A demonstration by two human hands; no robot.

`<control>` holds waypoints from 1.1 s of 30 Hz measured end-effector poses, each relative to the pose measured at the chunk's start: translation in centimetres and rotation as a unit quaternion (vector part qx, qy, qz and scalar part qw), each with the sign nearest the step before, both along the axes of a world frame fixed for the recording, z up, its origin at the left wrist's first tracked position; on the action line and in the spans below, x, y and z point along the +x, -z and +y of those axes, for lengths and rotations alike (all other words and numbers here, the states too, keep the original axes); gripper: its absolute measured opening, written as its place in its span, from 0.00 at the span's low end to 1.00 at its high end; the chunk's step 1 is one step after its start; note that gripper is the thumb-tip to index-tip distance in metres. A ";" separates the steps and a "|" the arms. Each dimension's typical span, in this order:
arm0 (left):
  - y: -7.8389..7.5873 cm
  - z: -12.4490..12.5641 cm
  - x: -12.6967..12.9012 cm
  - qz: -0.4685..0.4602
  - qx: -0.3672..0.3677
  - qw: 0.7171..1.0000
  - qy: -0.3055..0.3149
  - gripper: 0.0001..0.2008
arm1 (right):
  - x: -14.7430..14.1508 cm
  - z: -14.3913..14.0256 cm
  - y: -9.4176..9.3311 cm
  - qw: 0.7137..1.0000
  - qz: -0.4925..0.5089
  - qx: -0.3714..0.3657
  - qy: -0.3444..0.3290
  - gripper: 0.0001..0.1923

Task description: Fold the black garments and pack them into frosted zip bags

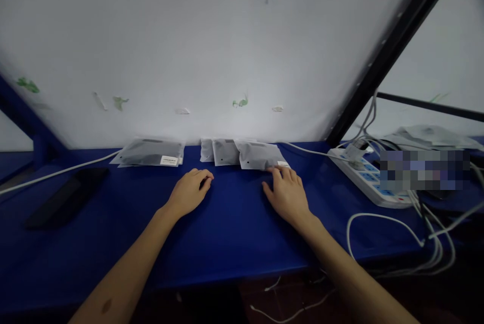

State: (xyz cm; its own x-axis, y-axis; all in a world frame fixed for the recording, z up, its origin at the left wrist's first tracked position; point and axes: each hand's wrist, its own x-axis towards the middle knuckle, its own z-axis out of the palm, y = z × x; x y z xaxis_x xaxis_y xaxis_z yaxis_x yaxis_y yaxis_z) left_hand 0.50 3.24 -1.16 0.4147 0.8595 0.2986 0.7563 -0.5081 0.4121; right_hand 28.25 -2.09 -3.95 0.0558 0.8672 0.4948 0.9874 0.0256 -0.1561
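My left hand (189,193) rests on the blue table with its fingers loosely curved and a gap between thumb and forefinger; nothing shows in it. Farther right, my right hand (288,194) lies palm down, fingers spread. Its fingertips reach the lower right corner of a frosted plastic bag (260,154), partly covering a white label. That bag overlaps a second frosted bag (226,152), with another bag (206,150) behind at the left. Beyond my left hand lies a separate stack of frosted bags (145,152), with a white label (169,160) on the top one.
A dark flat phone-like object (68,198) lies at the left. On the right, a white power strip (372,178) with blue sockets sits among tangled white cables (385,217). A white wall (212,52) rises behind the table (227,243). A black frame bar (385,57) slants down at the right.
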 end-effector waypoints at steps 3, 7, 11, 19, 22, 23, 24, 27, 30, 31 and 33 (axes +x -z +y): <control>0.4 0.2 -0.1 -0.007 0.004 1.000 -0.003 0.11 | 0.5 3.3 -0.4 0.998 0.012 -0.052 0.013 0.35; 0.8 0.4 -0.4 -0.016 0.010 1.000 -0.003 0.10 | 0.8 4.6 -0.9 0.992 -0.001 -0.123 -0.005 0.33; 0.5 0.2 -0.3 -0.023 0.042 0.999 -0.008 0.10 | -0.5 0.6 -1.3 0.993 -0.069 -0.097 0.011 0.30; -1.1 -4.2 3.3 -0.002 0.134 0.990 0.046 0.15 | -6.2 -8.2 -6.2 0.967 -0.013 -0.203 -0.152 0.32; -0.9 -5.4 3.6 0.063 0.100 0.993 0.015 0.19 | -7.8 -8.4 -7.5 0.933 0.030 -0.203 -0.295 0.16; -0.8 -5.6 3.6 0.078 0.093 0.992 0.009 0.19 | -8.0 -7.9 -7.6 0.928 0.050 -0.196 -0.313 0.14; -0.8 -5.7 3.4 0.091 0.092 0.992 0.005 0.19 | -8.0 -7.3 -7.5 0.933 0.067 -0.181 -0.304 0.13; -0.6 -5.8 3.1 0.117 0.105 0.988 -0.006 0.19 | -7.0 -4.3 -6.6 0.980 0.094 -0.099 -0.142 0.13; -0.4 -5.8 3.0 0.109 0.109 0.988 0.013 0.20 | -5.5 -1.0 -5.2 0.985 0.102 -0.139 -0.002 0.17; -0.3 -5.7 3.0 0.104 0.105 0.989 0.026 0.21 | -5.1 0.0 -4.8 0.978 0.107 -0.178 0.012 0.18; 0.0 -5.6 2.9 0.098 0.088 0.990 0.055 0.23 | -4.6 1.5 -4.1 0.964 0.124 -0.232 0.020 0.20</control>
